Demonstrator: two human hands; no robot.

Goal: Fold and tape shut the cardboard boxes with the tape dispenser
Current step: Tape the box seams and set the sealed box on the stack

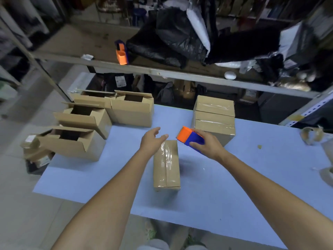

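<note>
A closed cardboard box (166, 168) with clear tape along its top seam lies in the middle of the blue table (234, 186). My right hand (207, 145) grips an orange and blue tape dispenser (190, 138), lifted just right of the box's far end. My left hand (153, 139) hovers over the far left corner of that box with fingers spread, holding nothing. Several open boxes (79, 141) with raised flaps stand at the left. Two taped boxes (214, 116) are stacked behind the dispenser.
A second orange and blue dispenser (121, 53) stands on the shelf above, next to black bags (180, 38). Tape rolls (310, 135) lie at the table's right edge. Small cartons (36, 152) sit off the table's left side.
</note>
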